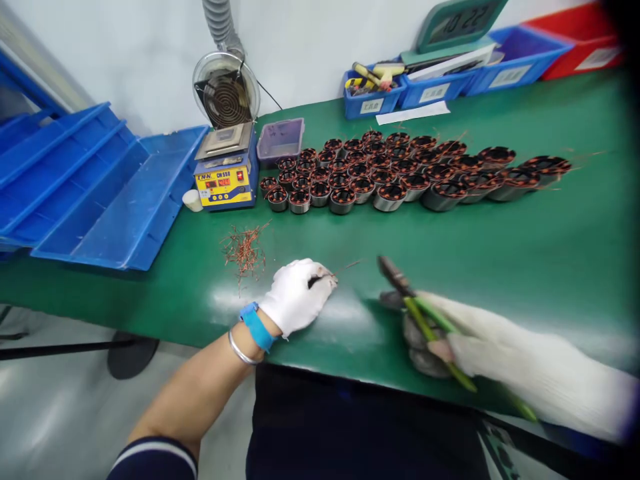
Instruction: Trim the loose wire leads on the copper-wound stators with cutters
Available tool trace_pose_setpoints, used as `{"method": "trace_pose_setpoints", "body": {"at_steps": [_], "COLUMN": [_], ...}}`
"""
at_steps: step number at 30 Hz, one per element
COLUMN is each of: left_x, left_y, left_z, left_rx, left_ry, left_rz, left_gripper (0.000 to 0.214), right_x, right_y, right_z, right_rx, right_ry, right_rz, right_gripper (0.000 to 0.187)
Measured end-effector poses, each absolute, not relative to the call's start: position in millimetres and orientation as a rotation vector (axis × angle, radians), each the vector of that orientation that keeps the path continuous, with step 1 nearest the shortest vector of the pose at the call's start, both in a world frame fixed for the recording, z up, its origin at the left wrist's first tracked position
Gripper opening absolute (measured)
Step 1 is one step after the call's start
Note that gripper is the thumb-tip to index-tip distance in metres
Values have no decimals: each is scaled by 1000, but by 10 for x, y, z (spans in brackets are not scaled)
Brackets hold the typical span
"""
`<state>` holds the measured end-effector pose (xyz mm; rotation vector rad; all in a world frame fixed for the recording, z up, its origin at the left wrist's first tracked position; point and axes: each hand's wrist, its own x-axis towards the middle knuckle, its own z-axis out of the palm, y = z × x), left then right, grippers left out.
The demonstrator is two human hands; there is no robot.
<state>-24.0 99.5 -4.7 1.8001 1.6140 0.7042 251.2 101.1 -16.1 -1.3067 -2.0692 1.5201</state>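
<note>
My left hand (299,295), in a white glove, is low over the green table with fingers pinched together. A thin wire (350,265) sticks out past its fingertips to the right. My right hand (463,337), gloved with grey fingers and smeared by motion, grips green-handled pliers (417,308). Their dark jaws are apart and point up and left toward my left hand, without touching it. Loose copper wire clippings (245,250) lie in a small heap beyond my left hand. Several metal rings wound with copper, like motor stators (343,200), stand in rows farther back.
A yellow-and-blue soldering station (225,187) with a red display stands back left, beside a purple tray (280,141) and a round fan (227,93). Blue bins (165,167) lean at the left. Tool boxes (373,103) and a clock (457,25) line the back right.
</note>
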Motion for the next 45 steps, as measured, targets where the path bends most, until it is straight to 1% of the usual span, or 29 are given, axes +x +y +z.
{"method": "trace_pose_setpoints", "body": {"at_steps": [2,3,4,7,12,16,18,20,23,26,28,30,32,35,37,39,42,45], "left_x": [-239,-238,-237,-235,-240,-242,-241,-240,-236,-233,-235,-245,-270,-323,-354,-370,-374,-372], "left_y": [996,998,1000,1010,1022,1013,1009,1009,1016,1019,1012,1000,994,1010,1033,1056,1086,1113], "left_z": [-42,-40,-37,-29,-28,-31,-25,-13,8,21,19,8,-13,-63,-107,-154,-209,-222], "left_rx": [1812,1822,1833,1858,1897,1906,1921,1940,1947,1940,1932,1866,1706,1458,1390,1379,1386,1362], "left_ry": [1613,1610,1610,1629,1636,1640,1657,1664,1668,1660,1646,1637,1624,1568,1545,1548,1565,1590], "left_rz": [698,692,679,631,593,589,562,535,517,503,517,613,844,1272,1434,1480,1487,1506], "left_gripper": [17,17,17,17,18,18,17,18,20,21,20,15,10,23,28,32,35,36], "right_x": [2311,2246,2202,2151,2162,2205,2182,2113,1987,1929,1931,1944,1956,1973,1986,2003,2034,2062], "right_y": [978,980,989,1023,1020,972,965,980,1030,1073,1085,1085,1079,1071,1070,1070,1065,1066], "right_z": [-62,-24,5,48,-18,-87,-52,23,123,142,131,128,138,149,133,90,4,-55], "right_rx": [-1132,-1101,-1111,-1203,-1392,-1408,-1429,-1477,-1476,-1426,-1442,-1484,-1521,-1569,-1578,-1508,-1264,-1158], "right_ry": [-1827,-1749,-1719,-1744,-1814,-1804,-1805,-1769,-1660,-1737,-1818,-1849,-1845,-1822,-1791,-1682,-1438,-1357], "right_rz": [2003,2135,2171,2187,2130,2085,2063,2106,2213,2184,2145,2135,2132,2112,2114,2182,2368,2399], "right_gripper": [45,49,53,60,59,70,71,68,58,45,41,41,43,47,50,55,66,69]}}
